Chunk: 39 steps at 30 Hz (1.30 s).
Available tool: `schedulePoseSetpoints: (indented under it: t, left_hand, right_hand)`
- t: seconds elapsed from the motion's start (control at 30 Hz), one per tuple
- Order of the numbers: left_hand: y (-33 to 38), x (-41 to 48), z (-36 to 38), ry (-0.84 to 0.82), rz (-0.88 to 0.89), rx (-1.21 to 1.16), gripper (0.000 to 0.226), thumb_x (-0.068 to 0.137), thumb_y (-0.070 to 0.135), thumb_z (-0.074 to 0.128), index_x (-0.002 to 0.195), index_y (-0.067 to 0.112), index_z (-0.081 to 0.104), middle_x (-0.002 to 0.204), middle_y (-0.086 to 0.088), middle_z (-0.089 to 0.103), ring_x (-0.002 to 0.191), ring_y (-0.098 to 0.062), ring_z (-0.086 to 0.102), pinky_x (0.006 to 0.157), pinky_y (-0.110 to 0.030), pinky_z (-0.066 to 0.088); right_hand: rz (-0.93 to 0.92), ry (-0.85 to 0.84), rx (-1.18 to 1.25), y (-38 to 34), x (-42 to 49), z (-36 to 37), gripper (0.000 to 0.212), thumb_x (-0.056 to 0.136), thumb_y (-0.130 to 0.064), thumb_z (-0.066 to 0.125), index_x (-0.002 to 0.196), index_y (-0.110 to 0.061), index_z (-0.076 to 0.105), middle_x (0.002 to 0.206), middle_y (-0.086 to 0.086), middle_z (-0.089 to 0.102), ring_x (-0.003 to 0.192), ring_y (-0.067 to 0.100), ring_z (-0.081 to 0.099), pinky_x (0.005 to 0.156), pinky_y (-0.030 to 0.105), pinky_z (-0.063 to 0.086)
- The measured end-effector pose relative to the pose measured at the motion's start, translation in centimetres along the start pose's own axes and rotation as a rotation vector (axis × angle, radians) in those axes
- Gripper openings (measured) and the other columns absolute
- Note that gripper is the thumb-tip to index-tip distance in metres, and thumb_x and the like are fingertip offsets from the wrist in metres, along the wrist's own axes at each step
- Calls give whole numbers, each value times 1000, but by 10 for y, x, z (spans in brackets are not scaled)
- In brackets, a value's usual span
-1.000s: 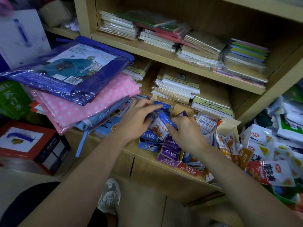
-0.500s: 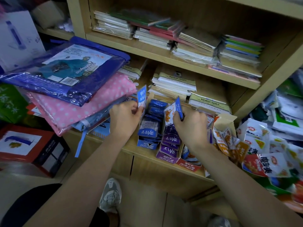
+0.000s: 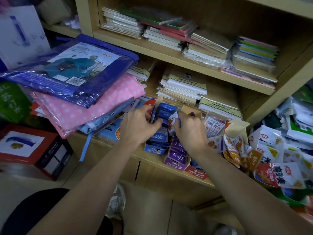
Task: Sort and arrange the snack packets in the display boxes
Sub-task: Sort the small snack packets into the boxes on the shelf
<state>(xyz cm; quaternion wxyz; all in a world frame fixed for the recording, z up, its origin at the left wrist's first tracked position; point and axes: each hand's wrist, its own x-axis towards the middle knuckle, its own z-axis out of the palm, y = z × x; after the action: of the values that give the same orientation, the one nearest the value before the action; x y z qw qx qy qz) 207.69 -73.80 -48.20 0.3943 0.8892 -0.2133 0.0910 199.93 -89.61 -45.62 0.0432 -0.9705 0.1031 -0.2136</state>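
Observation:
A blue display box (image 3: 154,148) stands on the wooden shelf, packed with blue snack packets (image 3: 165,109). To its right is a purple display box (image 3: 175,162) with purple packets. My left hand (image 3: 138,125) reaches into the blue box and pinches a blue packet at the box's left side. My right hand (image 3: 190,131) grips a white and blue snack packet (image 3: 172,122) over the gap between the two boxes. A red display box (image 3: 195,172) lies further right, partly hidden by my right forearm.
Loose snack packets (image 3: 237,146) pile to the right of the boxes. Wrapped raincoat packs, blue (image 3: 74,72) and pink (image 3: 88,107), overhang the shelf on the left. Stacked notebooks (image 3: 184,89) sit behind the boxes. A red carton (image 3: 32,150) stands on the floor at left.
Both hands have lowered their raised packets toward the blue box. The left hand's packet is down at the box's left side, and the right hand's packet has tilted down.

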Motion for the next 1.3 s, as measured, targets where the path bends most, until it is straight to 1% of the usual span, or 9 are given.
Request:
schedulePoseSetpoints:
  t: [0.17,0.4,0.53,0.67,0.83,0.97,1.03,1.17,1.3]
  left_hand:
    - [-9,-18,2,-372,252,146,56,68,71,75,113,39,62,108,13,54,101,-10,53,71,-32,46]
    - [-13,-10,2,-65,196,-11,17,88,39,76,80,24,77,69,11,70,64,-9,64,61,-38,56]
    - [-9,-6,1,-34,0,-116,13,88,39,76,79,29,79,68,14,71,66,-6,66,62,-39,56]
    - [-9,4,4,72,25,-159,7,89,25,76,83,23,79,75,12,73,66,-3,66,68,-36,59]
    - [-13,13,12,97,114,-114,20,88,6,72,92,22,61,85,5,67,71,-13,65,68,-37,57]
    - [-20,9,21,79,267,7,26,87,-1,67,89,23,74,93,5,72,74,-19,66,57,-35,53]
    - [-23,8,22,54,222,-8,30,89,0,65,101,24,79,102,4,74,81,-18,68,61,-36,55]
    - [-28,10,18,-24,21,-215,43,92,-9,53,114,19,77,114,-5,75,99,-18,70,80,-34,57]
    - [-36,12,16,-68,-198,-434,41,95,-6,50,112,20,78,84,-5,74,71,-16,65,78,-40,56]
  right_hand:
    - [-57,-57,-11,2,2,3,14,96,-8,55,100,-1,66,62,7,59,51,29,58,51,28,38]
    - [-49,8,12,10,0,-5,15,89,0,58,100,-1,69,56,1,46,46,23,37,52,26,30]
    - [-44,-11,44,11,1,-6,16,90,-2,58,100,-4,70,61,8,62,50,30,54,52,29,39]
    - [-84,-99,63,13,-1,3,15,92,-1,52,92,-5,67,60,6,55,57,33,60,56,34,46]
    - [-13,-77,172,13,-5,11,22,95,-12,59,113,-10,71,75,10,69,66,31,67,67,39,57]
    - [40,-85,319,15,-8,12,20,94,-27,66,110,-16,69,67,-9,61,58,7,61,55,16,48]
    - [47,-73,427,18,-14,11,36,95,-27,67,130,-19,60,82,-9,66,64,1,60,61,10,47]
    - [-43,7,392,24,-29,18,43,97,-21,65,139,-17,57,108,-1,63,79,6,59,76,28,56]
    - [-136,-72,223,21,-33,29,38,100,-21,59,138,-19,59,103,5,62,97,30,63,66,41,55]
